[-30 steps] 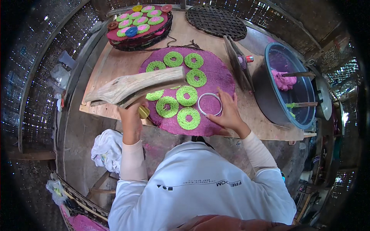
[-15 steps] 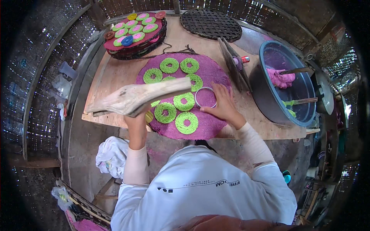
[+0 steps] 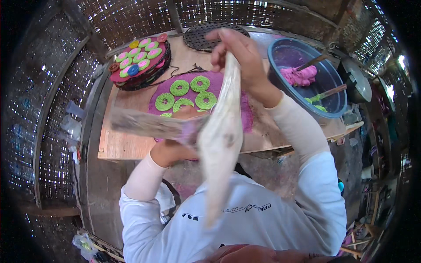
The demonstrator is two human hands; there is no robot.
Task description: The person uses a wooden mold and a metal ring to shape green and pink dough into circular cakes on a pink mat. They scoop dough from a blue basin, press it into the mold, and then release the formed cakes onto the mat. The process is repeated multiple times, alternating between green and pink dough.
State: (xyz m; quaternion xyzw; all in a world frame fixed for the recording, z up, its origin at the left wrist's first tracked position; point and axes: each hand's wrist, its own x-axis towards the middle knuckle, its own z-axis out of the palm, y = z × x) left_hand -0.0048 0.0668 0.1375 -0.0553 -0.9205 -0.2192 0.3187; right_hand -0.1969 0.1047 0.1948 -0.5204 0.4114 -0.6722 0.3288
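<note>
Gripping the top of a pale cloth point(image 3: 221, 131), your right hand point(image 3: 239, 57) lifts it above the purple mat point(image 3: 245, 111); your left hand point(image 3: 169, 151) clamps its lower edge.

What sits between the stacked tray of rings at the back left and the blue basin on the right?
In the head view, the purple mat with green rings lies between the tray and the basin; the right hand lifts a pale sheet across it.

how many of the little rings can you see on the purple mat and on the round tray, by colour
Purple mat, green rings: 5 showing, one just an edge; a pale sheet held by both hands hides part of the mat
Round tray, green-and-pink: about 7
Tray, red or dark red: 2
Tray, yellow: 1
Tray, blue: 1
Total: about 16
</note>
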